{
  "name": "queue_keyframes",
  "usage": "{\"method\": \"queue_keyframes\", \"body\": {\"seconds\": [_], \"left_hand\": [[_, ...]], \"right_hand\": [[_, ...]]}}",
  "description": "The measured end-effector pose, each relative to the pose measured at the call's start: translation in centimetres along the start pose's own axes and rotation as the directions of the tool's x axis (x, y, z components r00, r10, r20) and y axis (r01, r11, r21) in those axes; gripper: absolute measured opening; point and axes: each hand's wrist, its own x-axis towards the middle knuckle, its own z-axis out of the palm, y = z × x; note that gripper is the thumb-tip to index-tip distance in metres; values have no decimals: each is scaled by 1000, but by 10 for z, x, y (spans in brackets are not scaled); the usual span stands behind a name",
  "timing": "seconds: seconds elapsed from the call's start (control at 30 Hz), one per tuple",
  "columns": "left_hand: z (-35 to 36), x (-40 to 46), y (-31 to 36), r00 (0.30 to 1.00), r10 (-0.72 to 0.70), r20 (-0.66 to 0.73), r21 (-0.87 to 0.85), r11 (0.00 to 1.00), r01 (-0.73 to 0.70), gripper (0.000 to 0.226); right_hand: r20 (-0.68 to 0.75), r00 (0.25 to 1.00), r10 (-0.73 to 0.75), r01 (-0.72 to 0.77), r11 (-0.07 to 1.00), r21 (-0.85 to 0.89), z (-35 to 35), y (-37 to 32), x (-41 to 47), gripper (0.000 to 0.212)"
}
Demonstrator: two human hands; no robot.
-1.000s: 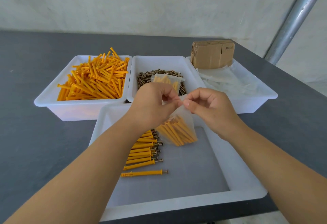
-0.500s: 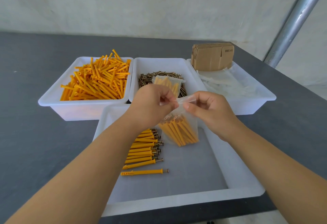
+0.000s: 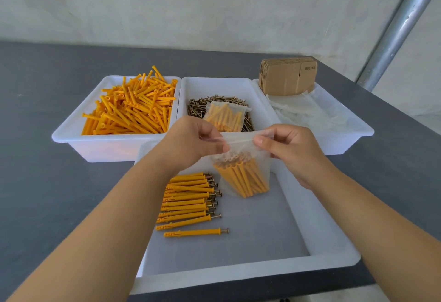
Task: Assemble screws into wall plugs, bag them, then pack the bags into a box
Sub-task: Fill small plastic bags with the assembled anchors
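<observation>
A clear plastic bag [image 3: 245, 175] full of orange wall plugs with screws hangs above the near white tray [image 3: 317, 237]. My left hand [image 3: 193, 142] pinches the bag's top edge at its left end, and my right hand [image 3: 288, 146] pinches the same edge at its right end. The top strip is stretched flat between the two hands. A row of assembled plugs with screws [image 3: 191, 201] lies in the near tray, left of the bag. A second filled bag [image 3: 225, 117] rests on the screws [image 3: 198, 106] in the middle tray.
A white tray of loose orange plugs [image 3: 128, 108] stands at the back left. The back right tray [image 3: 353, 130] holds empty clear bags and a stack of flat cardboard boxes [image 3: 287, 78]. A metal pole [image 3: 396, 27] rises at the right table corner.
My hands have moved apart along the bag's top edge, the right hand sliding to the right. The bag now hangs squarer and straighter.
</observation>
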Motion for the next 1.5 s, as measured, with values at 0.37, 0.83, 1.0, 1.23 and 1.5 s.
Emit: {"method": "queue_keyframes", "body": {"seconds": [0.37, 0.83, 1.0, 1.23, 1.5], "left_hand": [[-6, 1, -3, 999, 12, -43, -58, 998, -15, 9], [-13, -1, -7, 982, -187, -8, -221, 958, 180, 11], [-11, -2, -4, 984, -178, -29, -230, 959, 166, 7], [1, -7, 8, 986, 156, -65, -28, 987, -159, 4], [6, -9, 11, 950, 310, -47, 101, 947, -304, 5]], "right_hand": [[-30, 998, 47, -46, 998, 35, -3, 1, 2, 8], [-7, 997, 71, -71, 997, 31, -3, -2, 0, 18], [-21, 998, 58, -57, 998, 32, -3, 0, 0, 15], [84, 875, -476, 414, 649, -638, 10, -14, 0, 34], [199, 856, -478, 488, 619, -616, 19, -16, 2, 9]]}}
